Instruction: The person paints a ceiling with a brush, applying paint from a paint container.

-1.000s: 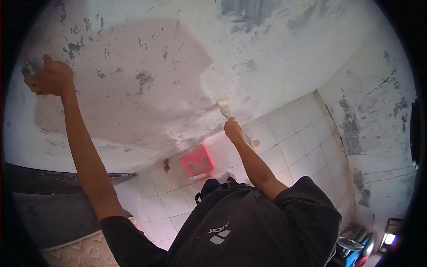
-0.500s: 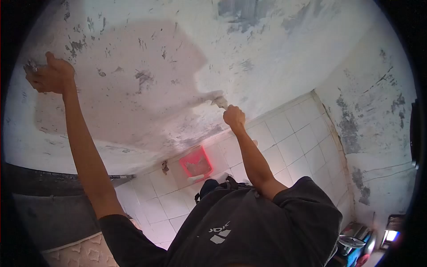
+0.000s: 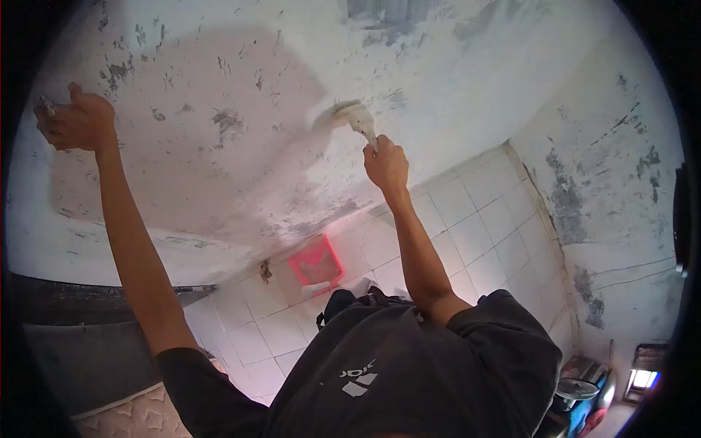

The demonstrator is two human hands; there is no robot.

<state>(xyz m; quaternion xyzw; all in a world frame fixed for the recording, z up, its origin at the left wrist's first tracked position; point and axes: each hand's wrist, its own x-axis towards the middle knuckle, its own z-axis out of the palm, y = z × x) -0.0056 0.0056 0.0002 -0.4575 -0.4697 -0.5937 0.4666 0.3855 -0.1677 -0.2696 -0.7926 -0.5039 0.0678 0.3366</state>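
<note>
Wrapped round the handle of a pale scraper (image 3: 356, 118), my right hand (image 3: 387, 166) is closed at the centre. The scraper's broad end lies against the patchy wall (image 3: 241, 168), at the edge of a darker, pinkish area. My left hand (image 3: 79, 123) is raised against the wall at the far left, its thumb apart and its fingers curled near a dark spot; whether that spot is a thing in the hand or a mark on the wall cannot be made out.
A red tray (image 3: 316, 266) with greyish material in it lies on the white floor tiles (image 3: 281, 332). A dark panel (image 3: 80, 358) and patterned cushioning (image 3: 135, 415) are at lower left. A fan (image 3: 577, 389) stands at lower right.
My right hand and the scraper have moved up along the wall, and the scraper's broad face now shows more. My left hand has hardly moved; the view has shifted slightly.
</note>
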